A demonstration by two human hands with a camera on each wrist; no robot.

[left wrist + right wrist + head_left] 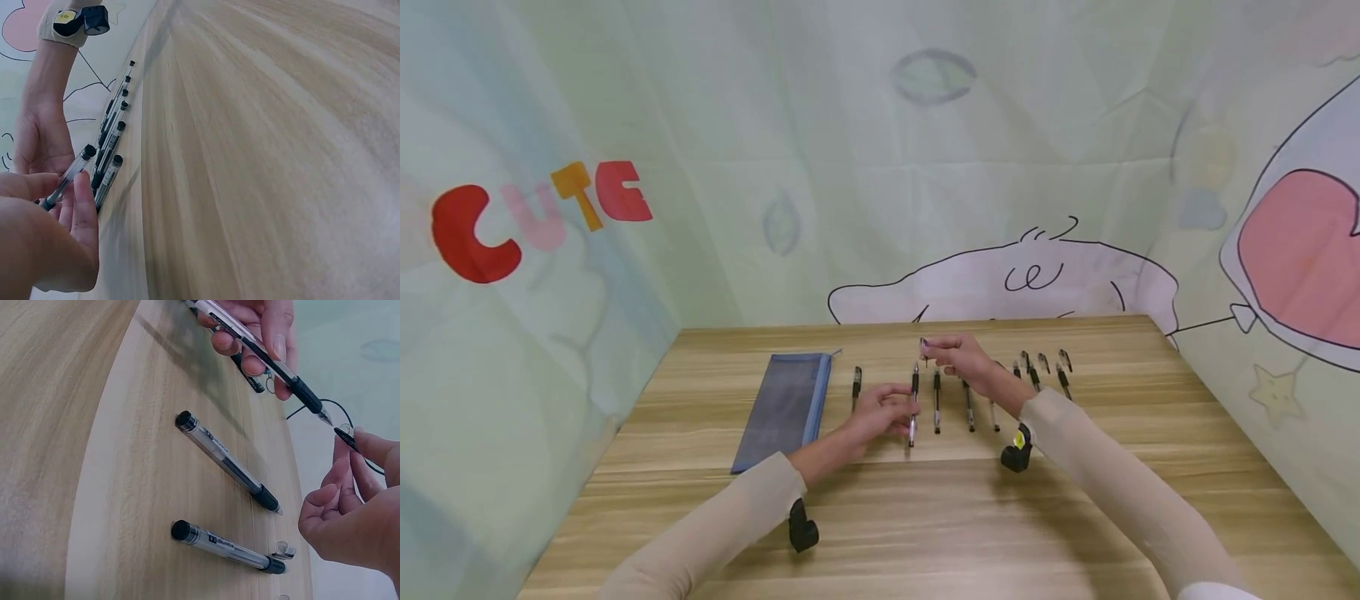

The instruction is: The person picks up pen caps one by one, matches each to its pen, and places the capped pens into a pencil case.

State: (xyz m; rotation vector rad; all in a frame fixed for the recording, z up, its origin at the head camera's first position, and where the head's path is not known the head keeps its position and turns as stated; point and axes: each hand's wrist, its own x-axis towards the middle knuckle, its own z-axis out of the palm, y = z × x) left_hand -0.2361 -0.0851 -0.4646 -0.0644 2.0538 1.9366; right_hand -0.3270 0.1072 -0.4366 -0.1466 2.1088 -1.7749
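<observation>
My left hand [880, 410] grips a clear-barrelled gel pen [915, 382], its bare tip pointing away from me. Thumb and fingers of my right hand [962, 357] pinch a small black pen cap [923, 346] just beyond that tip. In the right wrist view the cap [345, 439] is close to the tip of the pen [304, 395]; whether they touch I cannot tell. Seen from the left wrist, the black end plug of the pen [90, 150] sticks out between the fingers. Beside my left hand lies a capped black pen [857, 382].
Several uncapped pens [937, 404] lie in a row to the right, partly under my right forearm. Loose caps [1043, 362] lie near the table's back right. A blue-edged mesh zip pouch [782, 408] is flat on the wooden table [910, 525] at left. Printed cloth hangs behind.
</observation>
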